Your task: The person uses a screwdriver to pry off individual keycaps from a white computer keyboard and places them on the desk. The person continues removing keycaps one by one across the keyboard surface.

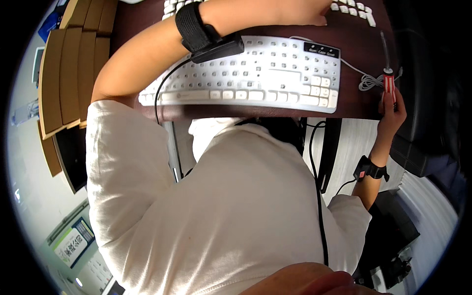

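A white keyboard (236, 66) lies across the dark table, with many bare switches showing. White keycaps sit along its near row and on part of the number pad. My left arm stretches over the far side of the keyboard. At the top edge of the picture my left hand (312, 12) is partly cut off, beside rows of loose white keycaps (351, 9); its fingers are mostly out of sight. On the right, by the table's edge, my right hand (392, 112) is closed around the red handle of a screwdriver (389, 81), whose long shaft points away from me.
The keyboard's grey cable (371, 82) lies coiled beside the screwdriver. More loose keycaps (172, 7) lie at the far left. Brown cardboard boxes (64, 78) stand left of the table (361, 105). A black cable (157, 96) hangs from my left wrist device over the keyboard.
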A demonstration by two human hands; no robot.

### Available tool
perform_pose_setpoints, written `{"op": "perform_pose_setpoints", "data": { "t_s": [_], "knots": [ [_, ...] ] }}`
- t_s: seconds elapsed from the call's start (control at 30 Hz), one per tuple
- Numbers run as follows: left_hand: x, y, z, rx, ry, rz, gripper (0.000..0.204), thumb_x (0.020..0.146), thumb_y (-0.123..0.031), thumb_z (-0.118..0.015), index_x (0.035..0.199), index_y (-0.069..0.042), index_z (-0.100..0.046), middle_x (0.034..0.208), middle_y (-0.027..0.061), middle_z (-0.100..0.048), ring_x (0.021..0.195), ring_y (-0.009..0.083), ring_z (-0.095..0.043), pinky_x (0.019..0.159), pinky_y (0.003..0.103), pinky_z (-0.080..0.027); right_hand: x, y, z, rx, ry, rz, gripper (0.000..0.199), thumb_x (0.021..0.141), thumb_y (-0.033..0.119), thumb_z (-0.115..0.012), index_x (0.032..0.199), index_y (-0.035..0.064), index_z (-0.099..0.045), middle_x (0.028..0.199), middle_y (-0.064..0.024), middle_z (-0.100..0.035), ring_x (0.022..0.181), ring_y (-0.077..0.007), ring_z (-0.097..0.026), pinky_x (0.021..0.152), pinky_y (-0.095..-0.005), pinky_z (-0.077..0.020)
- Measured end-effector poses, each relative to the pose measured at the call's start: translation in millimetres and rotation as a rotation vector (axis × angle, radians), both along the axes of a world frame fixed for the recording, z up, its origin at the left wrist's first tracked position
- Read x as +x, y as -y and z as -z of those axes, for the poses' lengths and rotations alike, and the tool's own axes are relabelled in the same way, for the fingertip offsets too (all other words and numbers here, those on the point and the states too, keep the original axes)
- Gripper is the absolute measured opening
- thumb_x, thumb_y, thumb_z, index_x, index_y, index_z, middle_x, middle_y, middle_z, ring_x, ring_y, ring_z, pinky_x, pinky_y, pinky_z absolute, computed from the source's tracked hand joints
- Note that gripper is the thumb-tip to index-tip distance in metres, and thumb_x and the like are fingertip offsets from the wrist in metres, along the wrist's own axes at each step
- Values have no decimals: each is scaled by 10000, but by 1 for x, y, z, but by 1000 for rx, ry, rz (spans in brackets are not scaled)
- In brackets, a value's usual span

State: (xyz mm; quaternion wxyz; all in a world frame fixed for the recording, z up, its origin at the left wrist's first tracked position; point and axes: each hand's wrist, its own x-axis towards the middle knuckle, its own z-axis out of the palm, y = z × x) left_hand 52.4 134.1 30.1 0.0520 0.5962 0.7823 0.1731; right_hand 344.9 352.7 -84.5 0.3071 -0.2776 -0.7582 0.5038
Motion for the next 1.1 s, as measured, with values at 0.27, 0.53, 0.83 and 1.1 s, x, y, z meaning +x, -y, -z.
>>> {"op": "perform_pose_setpoints", "data": {
  "t_s": [0.27, 0.53, 0.83, 1.1],
  "knots": [
    [-18, -14, 19, -76, -69, -37, 206, 829, -244, -680, 850, -44, -724, 836, 202, -695, 837, 380, -678, 745, 475, -538, -6, 4, -2, -14, 36, -75, 358, 906, 221, -739, 1188, 8, -683, 786, 10, -629, 597, -31, -489, 517, -194, -358],
    [-20, -23, 34, -36, -167, 0, 215, 842, -247, -661, 804, -40, -706, 802, 196, -686, 810, 386, -671, 734, 483, -537, -4, 4, -1, 4, 41, -68, 333, 900, 211, -744, 1166, 17, -695, 838, 1, -656, 625, -30, -505, 527, -188, -364],
    [-17, -28, 9, -80, -128, -73, 238, 859, -284, -676, 846, -53, -727, 834, 200, -699, 814, 381, -679, 729, 469, -541, 0, 2, 1, 29, 45, -55, 336, 903, 219, -739, 1167, 17, -693, 842, -3, -662, 619, -32, -503, 527, -189, -364],
    [-35, -15, -24, 24, -100, 62, 157, 870, -179, -659, 903, -41, -726, 842, 196, -694, 814, 383, -670, 736, 447, -529, -1, 3, 1, 23, 34, -68, 336, 899, 220, -741, 1163, 17, -693, 800, 13, -644, 606, -28, -488, 526, -188, -345]
  ]
}}
